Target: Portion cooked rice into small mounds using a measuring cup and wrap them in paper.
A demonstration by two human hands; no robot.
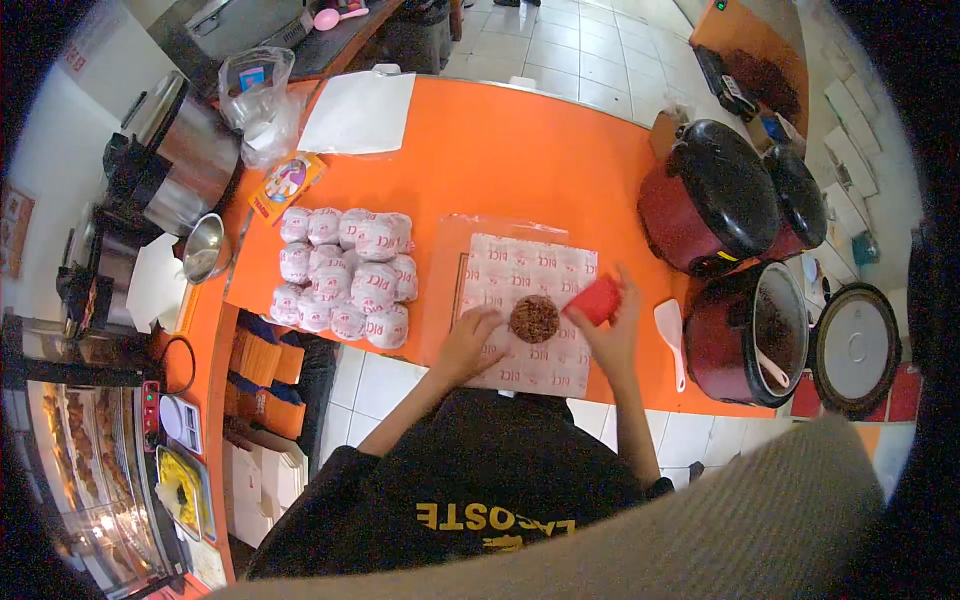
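A round mound of brown rice (535, 319) lies on a stack of printed wrapping paper (517, 259) in front of me. My right hand (613, 326) grips a red cup-like mold (594, 300) just right of the mound, tilted on its side. On the paper's left part rests my left hand (474, 345), fingers apart, holding nothing. Several wrapped rice balls (341, 277) are grouped to the left, some stacked on others. A white rice paddle (670, 334) lies at the right, beside an uncovered dark red pot (739, 337) with another paddle inside.
Two lidded red cookers (705, 199) stand at the back right. A round lid (855, 349) leans beyond the uncovered pot. At the back left are a white sheet (360, 112), a plastic bag (259, 97) and an orange box (285, 187). A steel bowl (206, 247) sits far left.
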